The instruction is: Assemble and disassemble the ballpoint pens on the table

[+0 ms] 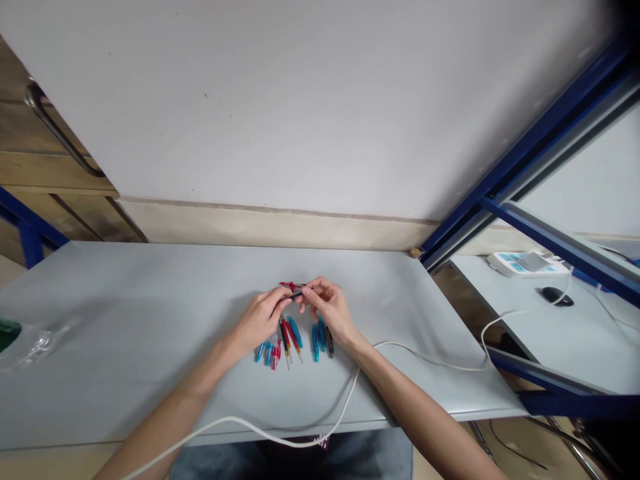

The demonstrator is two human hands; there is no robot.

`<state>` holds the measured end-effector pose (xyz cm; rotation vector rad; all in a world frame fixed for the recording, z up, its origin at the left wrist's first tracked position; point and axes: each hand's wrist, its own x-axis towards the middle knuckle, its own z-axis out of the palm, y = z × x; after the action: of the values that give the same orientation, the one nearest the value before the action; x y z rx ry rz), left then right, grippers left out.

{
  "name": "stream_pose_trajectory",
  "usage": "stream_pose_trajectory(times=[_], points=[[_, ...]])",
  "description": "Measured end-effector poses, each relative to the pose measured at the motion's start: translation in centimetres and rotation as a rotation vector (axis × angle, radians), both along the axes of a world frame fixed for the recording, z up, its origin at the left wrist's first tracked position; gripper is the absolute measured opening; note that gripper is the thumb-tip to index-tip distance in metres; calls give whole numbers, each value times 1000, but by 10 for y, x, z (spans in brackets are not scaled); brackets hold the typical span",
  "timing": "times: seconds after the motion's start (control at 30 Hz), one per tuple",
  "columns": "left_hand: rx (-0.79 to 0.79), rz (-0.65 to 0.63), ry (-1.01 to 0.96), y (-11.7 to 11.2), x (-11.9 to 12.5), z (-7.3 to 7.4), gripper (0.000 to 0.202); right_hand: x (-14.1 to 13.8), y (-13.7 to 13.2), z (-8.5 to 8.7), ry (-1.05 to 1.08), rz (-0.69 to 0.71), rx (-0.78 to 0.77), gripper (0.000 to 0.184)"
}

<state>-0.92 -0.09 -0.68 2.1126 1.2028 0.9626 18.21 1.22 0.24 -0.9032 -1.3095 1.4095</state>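
Note:
My left hand [261, 319] and my right hand [331, 308] meet over the table, both closed on a thin dark pen part [297, 295]. Its exact kind is too small to make out. Just behind the fingers lies a red pen part [287, 285]. Below my left hand are several pen refills [290, 339] with red and dark ink, beside red and blue translucent pen pieces [275, 353]. Near my right wrist, blue pen barrels [315, 343] and a dark one [329, 343] lie side by side. Parts of these pieces are hidden beneath the hands.
A white cable [235, 420] runs across the table [150, 373] under my right forearm. A clear plastic bag [43, 343] lies at the far left. Blue frame posts [475, 173] stand at right, with another table holding a black mouse [557, 297] and a white device [525, 264].

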Motion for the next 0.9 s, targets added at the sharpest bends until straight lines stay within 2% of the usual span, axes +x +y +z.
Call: stream_pose_trajectory(times=[0.23, 0.5, 0.67, 0.77, 0.9], points=[[30, -48, 6, -1, -2, -3, 22, 5, 5, -8, -40, -31, 60, 31], [73, -21, 97, -1, -7, -2, 19, -1, 0, -6, -43, 15, 62, 35], [142, 12, 5, -2, -2, 4, 19, 0, 1, -7, -97, 76, 23, 36], [167, 119, -49, 1, -4, 6, 19, 2, -3, -5, -298, 75, 205, 26], [174, 199, -65, 5, -10, 6, 21, 0, -14, -1, -638, 222, 459, 5]])
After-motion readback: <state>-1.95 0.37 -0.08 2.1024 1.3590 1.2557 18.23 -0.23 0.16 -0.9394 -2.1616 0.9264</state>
